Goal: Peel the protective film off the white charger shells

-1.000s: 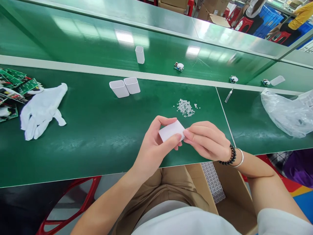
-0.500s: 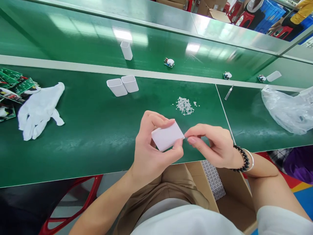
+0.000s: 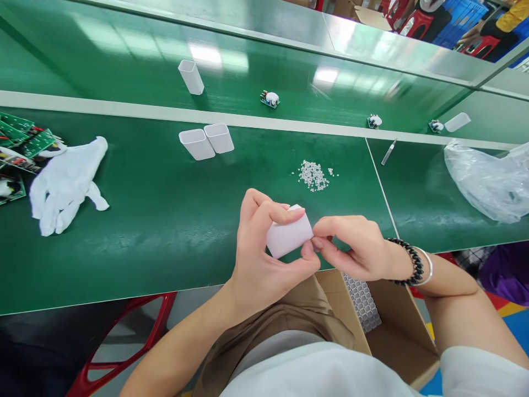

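Note:
My left hand (image 3: 258, 259) is closed around a small white plastic case (image 3: 289, 238), thumb below and fingers above, over the near side of the green table. My right hand (image 3: 357, 248) pinches at the case's right corner, thumb and forefinger together. Whatever lies between those fingertips is too small or hidden to make out. Just beyond the hands is a pile of tiny clear pieces (image 3: 312, 175). Two open white cases (image 3: 197, 145) stand side by side farther back on the left.
At left, a white glove (image 3: 68, 184) lies beside stacked circuit boards (image 3: 25, 138). A pen-like tool (image 3: 389, 153) and a clear plastic bag (image 3: 487, 184) are at right. Behind the pale rail, a white case (image 3: 191, 77) and small boards (image 3: 270, 99) sit on a green strip. Below is a cardboard box (image 3: 403, 331).
My left hand and the case have shifted slightly right, and my right fingertips now press close against its corner. The case and boards behind the rail have moved left.

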### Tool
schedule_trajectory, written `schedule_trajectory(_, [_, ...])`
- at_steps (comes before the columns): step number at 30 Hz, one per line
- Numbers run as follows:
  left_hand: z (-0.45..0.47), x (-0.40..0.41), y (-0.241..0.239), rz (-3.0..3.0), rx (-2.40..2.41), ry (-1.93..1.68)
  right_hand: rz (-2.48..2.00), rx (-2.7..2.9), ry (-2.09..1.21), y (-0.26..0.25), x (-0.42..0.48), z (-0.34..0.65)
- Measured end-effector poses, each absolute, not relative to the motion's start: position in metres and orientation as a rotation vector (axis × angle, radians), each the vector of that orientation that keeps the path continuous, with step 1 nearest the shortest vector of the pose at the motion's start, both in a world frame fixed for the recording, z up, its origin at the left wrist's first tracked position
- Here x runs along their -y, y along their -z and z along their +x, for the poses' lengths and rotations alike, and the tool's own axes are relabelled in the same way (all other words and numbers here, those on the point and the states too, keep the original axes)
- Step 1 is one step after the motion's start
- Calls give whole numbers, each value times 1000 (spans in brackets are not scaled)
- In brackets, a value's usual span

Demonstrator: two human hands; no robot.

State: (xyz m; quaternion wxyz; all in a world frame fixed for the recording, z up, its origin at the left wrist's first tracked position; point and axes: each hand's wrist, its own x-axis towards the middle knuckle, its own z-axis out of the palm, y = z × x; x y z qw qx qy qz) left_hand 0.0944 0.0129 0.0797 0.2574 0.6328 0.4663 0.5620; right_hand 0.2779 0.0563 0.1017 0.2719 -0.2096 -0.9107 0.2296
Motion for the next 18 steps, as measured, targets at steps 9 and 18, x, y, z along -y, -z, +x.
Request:
schedule_trajectory(9, [92,-12,-73,1708,-1210,-1490,-506,2444,-678,-94,-59,280])
schedule_trajectory(18, [88,-15,-66,1672,-1214,-1376,-547,2420,-735,-89,-63,282])
